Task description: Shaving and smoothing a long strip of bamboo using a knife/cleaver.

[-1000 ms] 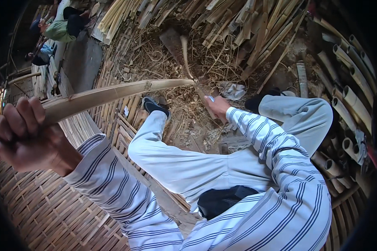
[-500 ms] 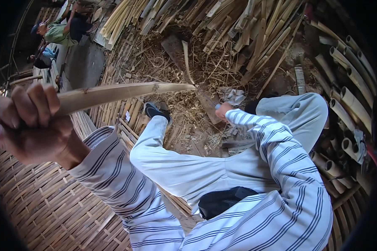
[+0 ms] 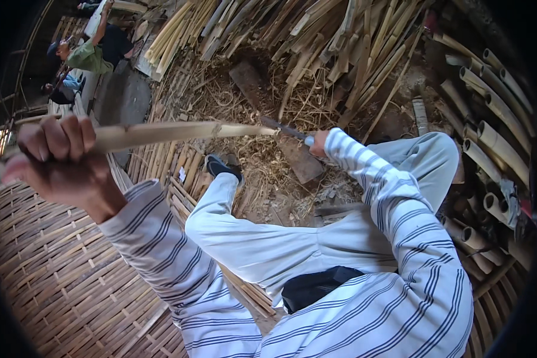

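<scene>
At the left, my left hand [image 3: 62, 152] is raised and closed in a fist around a long pale bamboo strip [image 3: 179, 130]. The strip reaches rightward across the view, its far end above the shavings. My right hand [image 3: 319, 144] is closed on the handle of a knife, near my bent right knee. The dark knife blade [image 3: 287, 129] points up and left and lies against or just over the strip's far end; exact contact is hard to tell. Beneath both is a worn wooden board [image 3: 302, 160] on the ground.
Curly bamboo shavings [image 3: 256, 152] cover the ground around the board. Split bamboo strips [image 3: 352, 42] are heaped at the back, and cut bamboo tubes [image 3: 495, 143] are stacked at the right. A woven bamboo mat [image 3: 59, 268] lies at the left. Another person [image 3: 89, 56] sits at the far left.
The knife blade has swung into view across the strip's end. My left hand has shifted slightly up and right with the strip. A pale curved sliver over the board has moved rightward.
</scene>
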### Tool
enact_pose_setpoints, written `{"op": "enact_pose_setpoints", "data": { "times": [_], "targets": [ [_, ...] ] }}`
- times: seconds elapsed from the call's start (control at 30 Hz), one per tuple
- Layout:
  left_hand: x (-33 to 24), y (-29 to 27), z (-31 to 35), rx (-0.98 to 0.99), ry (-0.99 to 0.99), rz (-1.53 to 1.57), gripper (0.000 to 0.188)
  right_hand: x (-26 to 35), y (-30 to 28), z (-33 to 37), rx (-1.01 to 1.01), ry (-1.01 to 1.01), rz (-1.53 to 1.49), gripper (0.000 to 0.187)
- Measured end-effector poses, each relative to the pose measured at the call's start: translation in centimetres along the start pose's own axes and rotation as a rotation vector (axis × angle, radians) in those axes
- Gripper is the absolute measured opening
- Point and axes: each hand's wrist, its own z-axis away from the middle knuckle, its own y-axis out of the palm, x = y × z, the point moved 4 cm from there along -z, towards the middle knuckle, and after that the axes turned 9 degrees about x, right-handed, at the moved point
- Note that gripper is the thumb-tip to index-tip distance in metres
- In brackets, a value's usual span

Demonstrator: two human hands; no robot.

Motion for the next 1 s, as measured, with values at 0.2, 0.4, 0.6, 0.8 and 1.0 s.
{"op": "enact_pose_setpoints", "data": {
  "times": [0.2,0.4,0.6,0.8,1.0],
  "targets": [
    [-1.3,-0.7,1.8,-0.069,0.025,-0.061,0.054,1.4,4.3,0.7,-0.029,-0.001,-0.318,0.039],
    [-1.8,-0.8,2.1,-0.092,-0.003,-0.08,0.054,2.2,5.5,1.7,-0.126,-0.122,-0.269,0.052],
    [-0.7,0.0,1.5,-0.285,0.008,-0.255,0.054,-0.5,6.8,0.4,-0.16,0.053,-0.502,0.056],
    [-0.6,0.2,1.4,-0.448,0.034,-0.454,0.054,5.3,2.3,6.3,-0.361,-0.324,-0.358,0.052],
    [-3.0,-2.0,1.9,-0.275,0.005,-0.325,0.047,4.1,5.0,6.5,-0.264,-0.227,-0.395,0.055]
  ]
}}
